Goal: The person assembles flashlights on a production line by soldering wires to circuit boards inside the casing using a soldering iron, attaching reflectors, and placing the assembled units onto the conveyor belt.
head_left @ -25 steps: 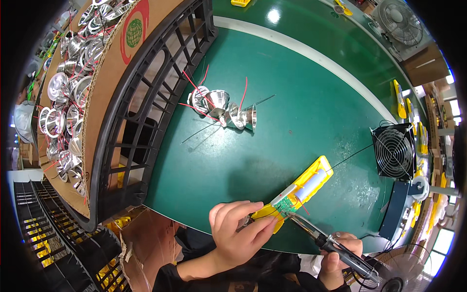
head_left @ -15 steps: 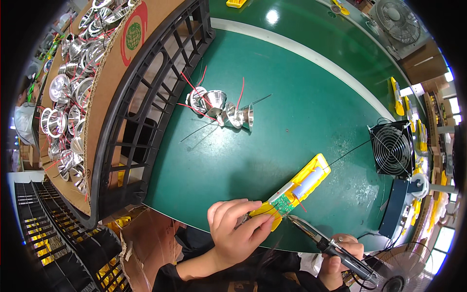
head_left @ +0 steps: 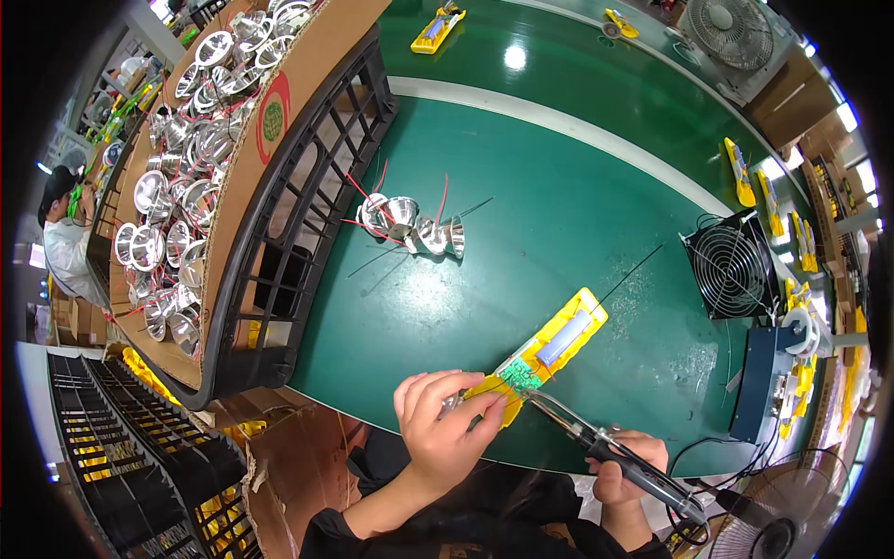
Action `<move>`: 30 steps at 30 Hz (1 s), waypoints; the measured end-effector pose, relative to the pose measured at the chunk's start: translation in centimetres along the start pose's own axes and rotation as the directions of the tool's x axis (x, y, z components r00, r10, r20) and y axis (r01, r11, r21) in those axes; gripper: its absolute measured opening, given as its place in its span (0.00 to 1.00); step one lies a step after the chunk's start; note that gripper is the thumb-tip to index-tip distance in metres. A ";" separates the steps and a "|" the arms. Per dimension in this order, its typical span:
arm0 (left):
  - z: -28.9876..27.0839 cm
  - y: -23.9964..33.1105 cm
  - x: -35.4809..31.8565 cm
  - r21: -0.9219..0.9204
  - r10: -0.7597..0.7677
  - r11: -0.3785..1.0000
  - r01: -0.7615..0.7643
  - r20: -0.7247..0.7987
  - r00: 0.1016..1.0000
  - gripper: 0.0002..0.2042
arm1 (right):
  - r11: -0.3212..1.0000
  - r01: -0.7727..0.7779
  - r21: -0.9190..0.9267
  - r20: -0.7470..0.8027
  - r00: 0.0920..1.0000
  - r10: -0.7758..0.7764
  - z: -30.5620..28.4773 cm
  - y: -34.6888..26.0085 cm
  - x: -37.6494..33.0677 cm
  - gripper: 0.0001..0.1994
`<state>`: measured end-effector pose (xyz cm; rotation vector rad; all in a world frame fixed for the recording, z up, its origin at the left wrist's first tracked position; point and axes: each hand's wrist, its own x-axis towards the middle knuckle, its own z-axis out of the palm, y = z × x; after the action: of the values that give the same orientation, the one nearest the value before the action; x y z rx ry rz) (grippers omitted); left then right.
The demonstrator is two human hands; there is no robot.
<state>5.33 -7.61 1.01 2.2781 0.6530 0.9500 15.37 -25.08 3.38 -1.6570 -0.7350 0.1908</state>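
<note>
My left hand is closed around the lower left end of a yellow plastic housing, thumb and fingertips beside its circuit board. A bit of silvery metal shows under those fingers, mostly hidden. Inside the housing lie a green circuit board and a lilac cylindrical battery, with thin wires near the board. My right hand grips a soldering iron by its black handle. Its tip is at the board's lower edge, close to my left fingertips; I cannot tell whether it touches.
Several silver reflector cups with red wires lie on the green table. At left, a carton of such cups stands by a black crate. A square black fan and a blue box stand right. Yellow housings lie beyond.
The whole view has shifted slightly. At the top, a yellow housing with a battery now shows more fully. Both hands keep their holds, and the iron's tip stays at the board.
</note>
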 end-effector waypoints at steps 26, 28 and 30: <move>-0.4 -0.2 0.2 -0.018 0.041 0.999 -0.041 0.018 0.999 0.08 | 0.985 0.139 -0.101 0.020 0.990 -0.138 -0.1 -0.1 0.4 0.15; -0.4 -0.3 0.2 -0.028 0.039 0.999 -0.039 0.025 0.999 0.08 | 0.988 0.132 -0.085 0.009 0.991 -0.131 -0.2 0.0 0.2 0.15; -0.3 -0.3 0.2 -0.028 0.039 0.999 -0.039 0.027 0.999 0.08 | 0.988 0.127 -0.084 0.012 0.992 -0.127 -0.4 0.1 0.2 0.15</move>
<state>5.15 -7.19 1.14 2.2834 0.5828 0.9388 15.73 -25.29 3.37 -1.6835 -0.8609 0.0757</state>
